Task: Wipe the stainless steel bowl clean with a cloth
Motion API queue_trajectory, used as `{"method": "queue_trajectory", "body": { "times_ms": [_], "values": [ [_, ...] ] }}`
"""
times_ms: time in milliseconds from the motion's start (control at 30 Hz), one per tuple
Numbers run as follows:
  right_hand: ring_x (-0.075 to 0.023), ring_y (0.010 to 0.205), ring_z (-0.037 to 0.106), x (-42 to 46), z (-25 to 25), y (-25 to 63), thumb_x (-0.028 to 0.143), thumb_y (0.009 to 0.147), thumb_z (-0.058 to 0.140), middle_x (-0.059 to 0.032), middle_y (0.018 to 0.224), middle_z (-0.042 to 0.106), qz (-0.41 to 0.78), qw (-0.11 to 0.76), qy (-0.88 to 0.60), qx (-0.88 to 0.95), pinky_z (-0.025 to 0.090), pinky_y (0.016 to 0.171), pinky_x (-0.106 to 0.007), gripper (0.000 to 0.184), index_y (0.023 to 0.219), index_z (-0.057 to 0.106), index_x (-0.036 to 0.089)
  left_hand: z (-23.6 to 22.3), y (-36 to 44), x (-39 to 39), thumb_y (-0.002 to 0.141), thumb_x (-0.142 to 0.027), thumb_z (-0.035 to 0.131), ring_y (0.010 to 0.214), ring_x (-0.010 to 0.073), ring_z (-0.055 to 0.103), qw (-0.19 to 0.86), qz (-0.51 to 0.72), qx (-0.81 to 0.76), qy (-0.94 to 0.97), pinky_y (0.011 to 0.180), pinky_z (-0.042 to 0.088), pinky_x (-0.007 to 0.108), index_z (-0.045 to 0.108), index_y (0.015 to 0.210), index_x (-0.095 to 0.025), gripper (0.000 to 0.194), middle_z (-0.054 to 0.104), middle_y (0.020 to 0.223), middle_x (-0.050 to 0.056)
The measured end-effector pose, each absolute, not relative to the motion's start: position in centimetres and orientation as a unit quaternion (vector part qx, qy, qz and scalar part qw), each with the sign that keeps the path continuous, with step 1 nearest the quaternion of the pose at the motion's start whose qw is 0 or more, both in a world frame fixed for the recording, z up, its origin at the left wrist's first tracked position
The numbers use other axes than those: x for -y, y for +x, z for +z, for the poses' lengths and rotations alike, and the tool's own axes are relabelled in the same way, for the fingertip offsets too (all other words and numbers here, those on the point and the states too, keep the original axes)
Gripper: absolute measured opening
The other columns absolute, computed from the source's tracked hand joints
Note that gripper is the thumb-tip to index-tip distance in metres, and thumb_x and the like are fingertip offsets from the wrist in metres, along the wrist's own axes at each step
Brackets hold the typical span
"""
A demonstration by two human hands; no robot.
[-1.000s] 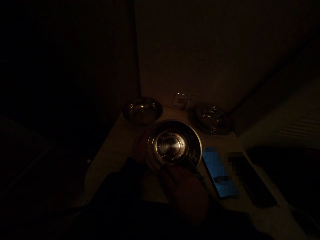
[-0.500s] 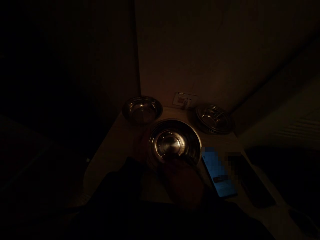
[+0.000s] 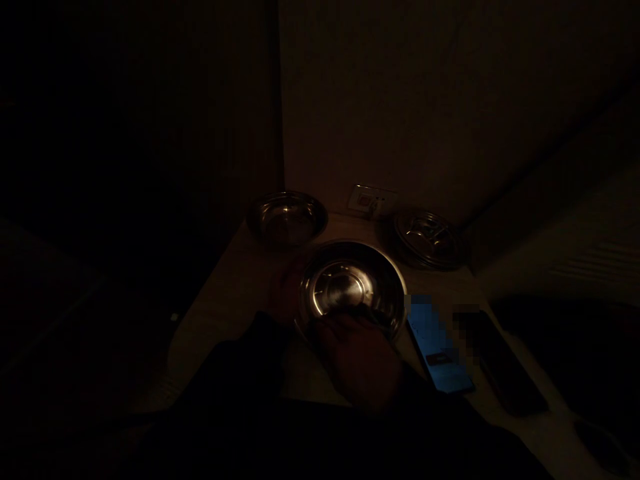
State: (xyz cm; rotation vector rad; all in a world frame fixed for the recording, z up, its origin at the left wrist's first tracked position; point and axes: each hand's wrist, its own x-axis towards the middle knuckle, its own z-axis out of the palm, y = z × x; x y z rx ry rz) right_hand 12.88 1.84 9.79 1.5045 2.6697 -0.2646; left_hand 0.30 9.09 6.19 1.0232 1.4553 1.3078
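The scene is very dark. A shiny steel bowl [image 3: 350, 280] sits in the middle of a pale table [image 3: 230, 293]. My left hand [image 3: 283, 290] rests against the bowl's left rim, fingers curled on it. My right hand [image 3: 363, 357] is closed at the bowl's near rim and reaches into it; a dark thin object seems to lie under its fingers, too dim to name.
A second steel bowl [image 3: 286, 217] stands at the back left, and a stack of steel plates [image 3: 427, 237] at the back right. A wall socket [image 3: 373, 199] is between them. A lit phone [image 3: 440, 347] and a dark flat device [image 3: 503, 363] lie right of the bowl.
My right hand has moved forward and up over the bowl's near rim. The bowl looks slightly tilted toward me. The left hand stays on the rim.
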Motion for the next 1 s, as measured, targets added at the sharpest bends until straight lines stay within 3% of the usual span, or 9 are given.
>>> {"method": "queue_trajectory", "body": {
  "times_ms": [167,400,500,600,700,867,1000],
  "values": [
    [-0.0228,0.099,0.057,-2.2,9.5,11.8,0.015,0.09,0.045,-0.0081,0.107,0.065,-0.076,0.006,0.486,-0.87,0.044,0.077,-0.037,0.026,0.112,0.058,0.018,6.3,0.3,-9.1,0.083,-0.039,0.045,0.079,0.0191,0.064,0.443,0.541,-0.594,0.396,0.07,0.05,0.027,0.069,0.078,-0.015,0.033,0.071,0.077,0.005],
    [-0.0233,0.09,0.061,-1.0,10.6,15.0,0.013,0.085,0.052,-0.0066,0.095,0.069,-0.069,0.079,0.51,-0.854,0.044,0.075,-0.035,0.022,0.103,0.064,0.02,6.4,0.4,-8.8,0.084,-0.033,0.046,0.09,0.0207,0.064,0.468,0.543,-0.556,0.421,0.078,0.05,0.028,0.07,0.086,-0.015,0.03,0.072,0.089,0.006],
    [-0.022,0.087,0.062,-2.0,10.5,16.1,0.014,0.084,0.055,-0.0062,0.093,0.07,-0.047,0.032,0.499,-0.865,0.046,0.071,-0.032,0.025,0.106,0.063,0.02,6.3,0.5,-8.8,0.085,-0.036,0.046,0.089,0.0196,0.065,0.49,0.547,-0.538,0.414,0.077,0.05,0.027,0.07,0.089,-0.015,0.032,0.072,0.09,0.005],
    [-0.0226,0.096,0.059,-3.2,9.7,15.5,0.013,0.085,0.052,-0.0093,0.108,0.066,-0.022,-0.05,0.507,-0.86,0.047,0.077,-0.033,0.031,0.116,0.058,0.016,6.2,0.5,-8.9,0.084,-0.038,0.047,0.085,0.019,0.065,0.488,0.545,-0.535,0.423,0.074,0.05,0.026,0.07,0.085,-0.016,0.032,0.072,0.084,0.004],
    [-0.0225,0.104,0.055,-3.6,8.6,13.6,0.012,0.088,0.045,-0.0113,0.119,0.061,-0.026,-0.077,0.489,-0.868,0.047,0.083,-0.035,0.033,0.12,0.054,0.014,5.9,0.2,-9.1,0.082,-0.036,0.048,0.08,0.0187,0.064,0.452,0.534,-0.577,0.422,0.07,0.049,0.027,0.068,0.076,-0.016,0.029,0.071,0.078,0.005],
    [-0.022,0.108,0.054,-2.3,9.4,13.2,0.019,0.081,0.054,-0.0072,0.122,0.06,-0.142,-0.01,0.463,-0.875,0.045,0.089,-0.035,0.043,0.123,0.052,0.017,5.8,0.0,-9.2,0.083,-0.04,0.045,0.073,0.0188,0.062,0.449,0.537,-0.591,0.401,0.062,0.048,0.026,0.067,0.076,-0.016,0.034,0.069,0.072,0.005],
    [-0.0242,0.101,0.059,-2.0,12.5,16.3,0.007,0.072,0.054,-0.0069,0.107,0.067,-0.155,0.12,0.441,-0.876,0.047,0.086,-0.037,0.04,0.109,0.062,0.02,6.5,0.2,-9.1,0.084,-0.035,0.045,0.08,0.0188,0.064,0.45,0.536,-0.574,0.426,0.069,0.049,0.025,0.07,0.082,-0.014,0.032,0.072,0.081,0.005]
  ]
}}
